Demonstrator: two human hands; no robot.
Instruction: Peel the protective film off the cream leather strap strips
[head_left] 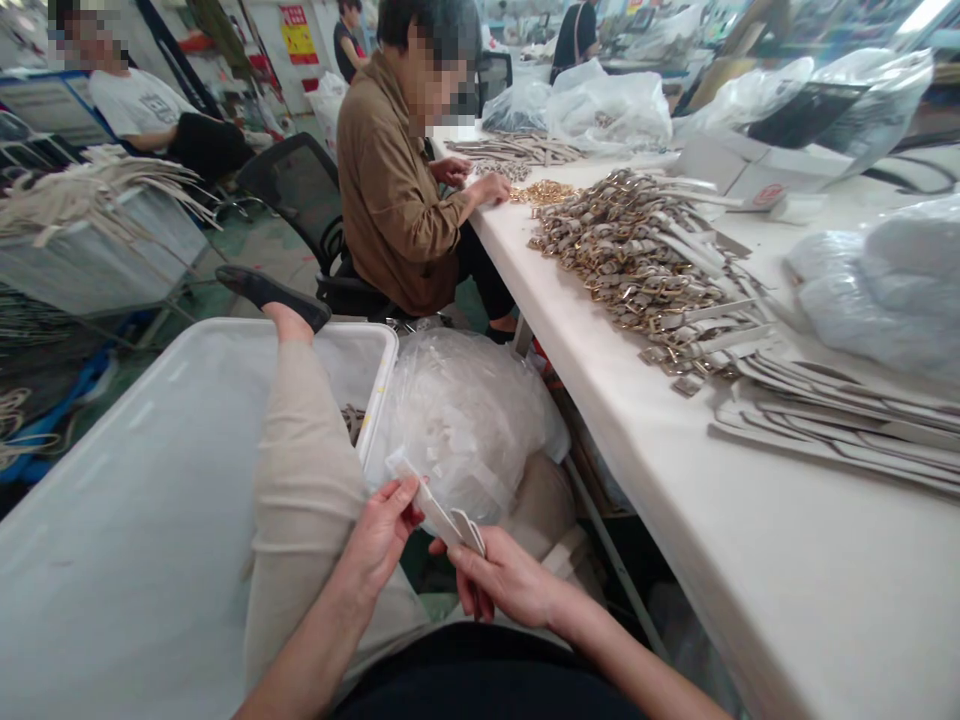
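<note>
Fingers [405,490] of the left hand [381,532] are pinching a pale strip [435,512] near its far end, right above the lap; the right hand [517,580] has the near end clasped between thumb and fingers, plus some short pale pieces [469,530] poking up beside that thumb; so yeah, both hands are closed on stuff. Just past the fingers there's a bulging clear bag [465,410]; off to their left is a big white bin [135,520], with the wearer's leg [300,450] stretched over it; to their right runs a white table [810,560], with stacked flat strips [832,425] and, further off, a heap of buckled straps [645,260]; beyond that, a co-worker [405,190] is touching small metal bits [541,192].
</note>
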